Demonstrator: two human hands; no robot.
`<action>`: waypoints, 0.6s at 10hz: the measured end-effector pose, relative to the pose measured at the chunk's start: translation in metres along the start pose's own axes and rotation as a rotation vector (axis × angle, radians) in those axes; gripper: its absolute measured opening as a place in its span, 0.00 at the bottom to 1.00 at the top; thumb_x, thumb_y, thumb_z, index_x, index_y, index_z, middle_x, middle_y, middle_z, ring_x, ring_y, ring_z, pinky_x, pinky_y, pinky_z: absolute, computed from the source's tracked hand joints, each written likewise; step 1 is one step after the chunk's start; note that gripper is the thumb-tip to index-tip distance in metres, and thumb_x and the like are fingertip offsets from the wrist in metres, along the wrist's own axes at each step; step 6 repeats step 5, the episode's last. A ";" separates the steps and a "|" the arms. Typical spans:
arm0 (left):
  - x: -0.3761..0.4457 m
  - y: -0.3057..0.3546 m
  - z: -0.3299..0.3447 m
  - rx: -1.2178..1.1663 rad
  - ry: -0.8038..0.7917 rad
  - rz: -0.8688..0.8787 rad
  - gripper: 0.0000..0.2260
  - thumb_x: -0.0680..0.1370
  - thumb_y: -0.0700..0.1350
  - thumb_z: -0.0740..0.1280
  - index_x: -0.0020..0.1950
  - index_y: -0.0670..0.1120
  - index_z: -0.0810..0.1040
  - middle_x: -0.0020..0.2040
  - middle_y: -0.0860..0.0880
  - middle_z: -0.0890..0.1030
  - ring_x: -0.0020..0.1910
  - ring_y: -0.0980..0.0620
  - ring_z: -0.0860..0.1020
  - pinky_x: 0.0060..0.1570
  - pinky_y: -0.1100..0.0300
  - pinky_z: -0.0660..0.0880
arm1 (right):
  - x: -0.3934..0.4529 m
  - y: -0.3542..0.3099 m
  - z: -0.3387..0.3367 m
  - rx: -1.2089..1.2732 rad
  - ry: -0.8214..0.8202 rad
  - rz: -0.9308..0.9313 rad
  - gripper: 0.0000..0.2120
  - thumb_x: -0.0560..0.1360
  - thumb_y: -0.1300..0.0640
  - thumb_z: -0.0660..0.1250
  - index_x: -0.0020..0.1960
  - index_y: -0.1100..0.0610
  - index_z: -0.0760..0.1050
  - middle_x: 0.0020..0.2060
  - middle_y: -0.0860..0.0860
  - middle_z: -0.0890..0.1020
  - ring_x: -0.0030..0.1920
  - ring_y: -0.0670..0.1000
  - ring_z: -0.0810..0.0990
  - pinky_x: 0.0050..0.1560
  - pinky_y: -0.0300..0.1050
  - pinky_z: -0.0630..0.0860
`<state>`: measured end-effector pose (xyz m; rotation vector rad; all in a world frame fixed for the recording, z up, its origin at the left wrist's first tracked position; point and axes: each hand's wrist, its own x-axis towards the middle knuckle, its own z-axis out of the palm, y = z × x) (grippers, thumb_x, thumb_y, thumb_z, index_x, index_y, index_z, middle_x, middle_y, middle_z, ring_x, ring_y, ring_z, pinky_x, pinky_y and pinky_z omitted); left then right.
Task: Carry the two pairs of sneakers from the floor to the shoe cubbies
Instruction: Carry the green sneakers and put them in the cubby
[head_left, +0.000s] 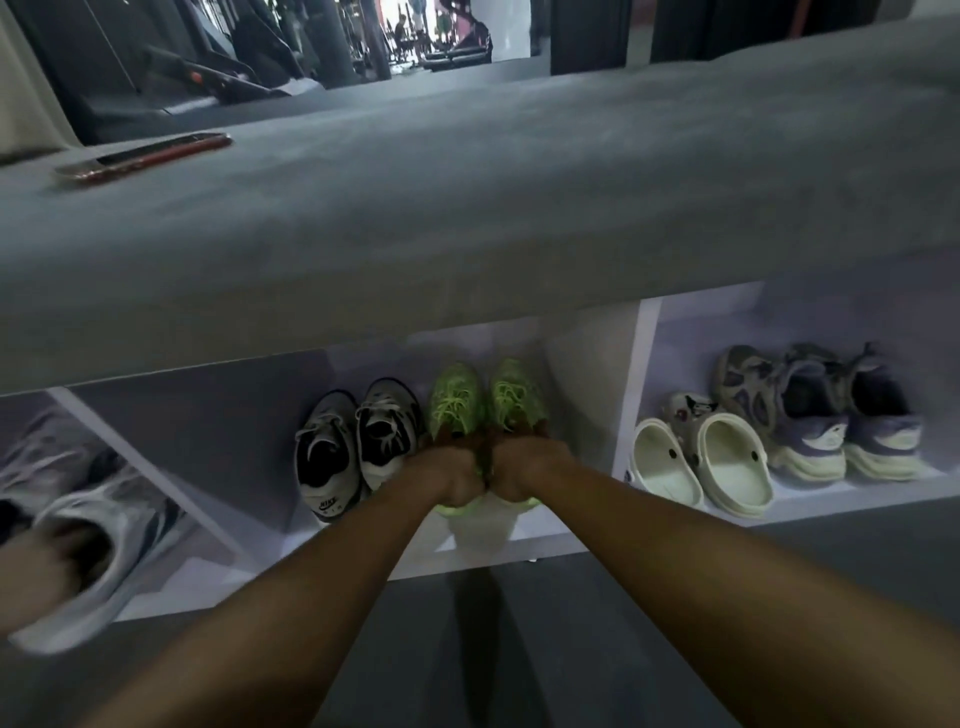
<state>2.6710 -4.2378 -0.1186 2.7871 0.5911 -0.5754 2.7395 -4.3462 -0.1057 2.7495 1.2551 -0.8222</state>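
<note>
A pair of bright green sneakers (485, 402) stands toes-inward in the middle cubby of the white shoe cubbies (631, 384), right of a black-and-white pair (358, 441). My left hand (447, 475) grips the heel of the left green sneaker. Pressed against it, my right hand (524, 470) grips the heel of the right one. Both heels are hidden under my fingers.
A grey padded bench top (467, 218) covers the cubbies, with a red-edged phone (145, 156) lying on it. The right cubby holds white clogs (701, 462) and purple-grey sneakers (815, 410). At far left another person's hand (36, 582) holds a white sneaker (104, 551).
</note>
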 end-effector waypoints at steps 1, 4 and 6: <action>-0.020 0.011 -0.026 0.002 -0.023 0.014 0.26 0.82 0.51 0.64 0.78 0.48 0.63 0.74 0.42 0.69 0.68 0.42 0.71 0.62 0.57 0.69 | -0.012 -0.004 -0.017 -0.019 0.002 -0.033 0.30 0.78 0.44 0.66 0.78 0.49 0.65 0.74 0.54 0.71 0.71 0.60 0.70 0.70 0.60 0.69; -0.134 0.036 -0.114 -0.051 -0.107 0.165 0.17 0.82 0.51 0.64 0.70 0.50 0.74 0.64 0.49 0.76 0.62 0.48 0.74 0.53 0.60 0.67 | -0.123 -0.044 -0.115 -0.214 -0.133 -0.137 0.18 0.82 0.49 0.63 0.65 0.59 0.76 0.57 0.56 0.79 0.52 0.58 0.79 0.51 0.49 0.79; -0.165 0.030 -0.134 -0.069 -0.166 0.215 0.11 0.82 0.52 0.63 0.63 0.55 0.76 0.58 0.52 0.75 0.59 0.51 0.74 0.55 0.59 0.69 | -0.163 -0.055 -0.145 -0.120 -0.224 -0.122 0.16 0.83 0.50 0.63 0.66 0.58 0.74 0.53 0.54 0.76 0.42 0.54 0.77 0.34 0.44 0.79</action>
